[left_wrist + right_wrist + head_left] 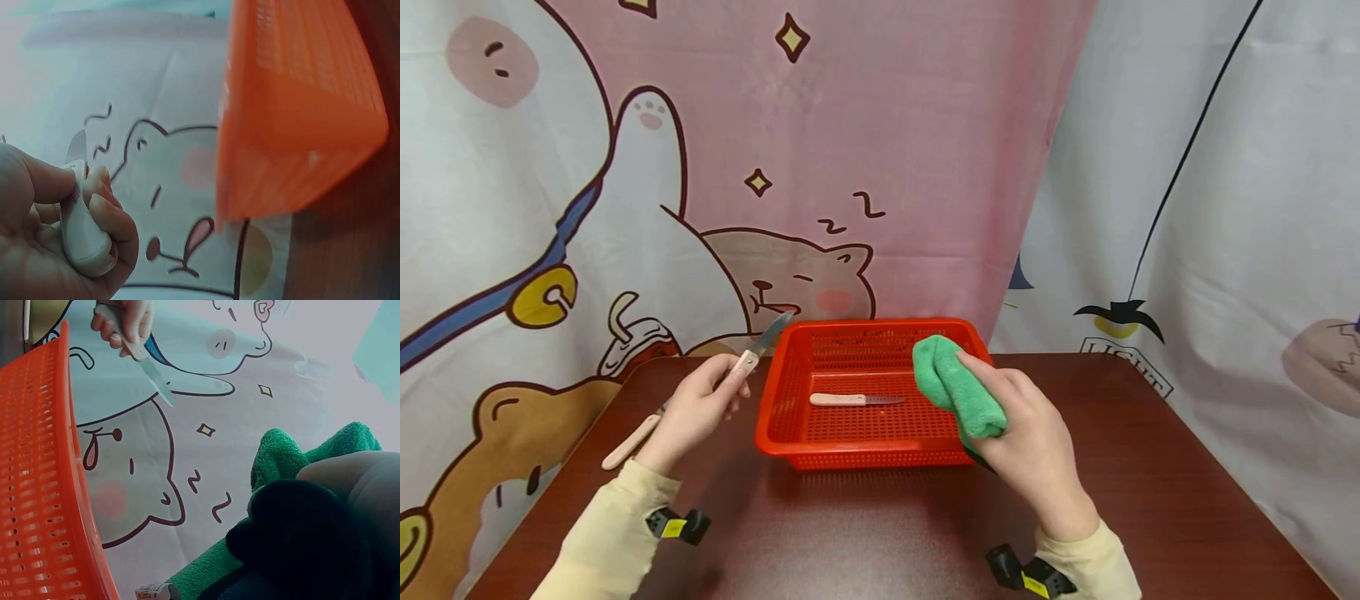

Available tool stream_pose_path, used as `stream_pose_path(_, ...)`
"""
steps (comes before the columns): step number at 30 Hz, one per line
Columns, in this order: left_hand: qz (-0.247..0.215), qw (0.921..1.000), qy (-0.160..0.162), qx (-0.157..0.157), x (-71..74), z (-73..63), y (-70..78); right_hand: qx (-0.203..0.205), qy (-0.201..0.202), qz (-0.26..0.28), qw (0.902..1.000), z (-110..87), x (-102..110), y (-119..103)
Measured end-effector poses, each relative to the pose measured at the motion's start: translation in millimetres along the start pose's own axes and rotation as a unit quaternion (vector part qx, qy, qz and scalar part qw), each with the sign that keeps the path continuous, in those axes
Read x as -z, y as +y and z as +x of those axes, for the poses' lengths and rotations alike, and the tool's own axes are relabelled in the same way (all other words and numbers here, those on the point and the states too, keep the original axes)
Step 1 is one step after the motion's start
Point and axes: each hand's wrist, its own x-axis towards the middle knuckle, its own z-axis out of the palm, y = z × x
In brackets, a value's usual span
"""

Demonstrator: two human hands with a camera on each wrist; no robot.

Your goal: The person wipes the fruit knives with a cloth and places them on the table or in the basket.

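My left hand (702,406) grips a knife (747,362) by its pale handle, the blade pointing up and away beside the basket's left rim. In the left wrist view, the fingers curl round the handle, with the thumb along it. My right hand (1028,433) holds a folded green cloth (958,387) over the right side of a red plastic basket (880,458). Inside that basket lies a second knife (838,400) with a pale handle and a serrated-looking blade. A third knife (631,442) lies on the table at left, its blade partly hidden behind my left forearm.
The basket stands towards the back of a dark brown table (865,533). Behind the table hangs a printed curtain (925,167) with cartoon animals. Each wrist wears a small black camera mount, such as the left one (677,525).
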Motion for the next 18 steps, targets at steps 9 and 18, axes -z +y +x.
stream_pose_path(9, -0.054, 0.9984, -0.003, -0.014, -19.9, -0.5, 24.0, 0.019, 0.006, 0.016, 0.9997, -0.9, -6.5, -4.8)
stream_pose_path(18, -0.087, 0.9957, -0.019, -0.023, -48.9, 3.7, 34.1, 0.052, 0.025, 0.035, 0.9977, -1.3, -15.8, -10.5)
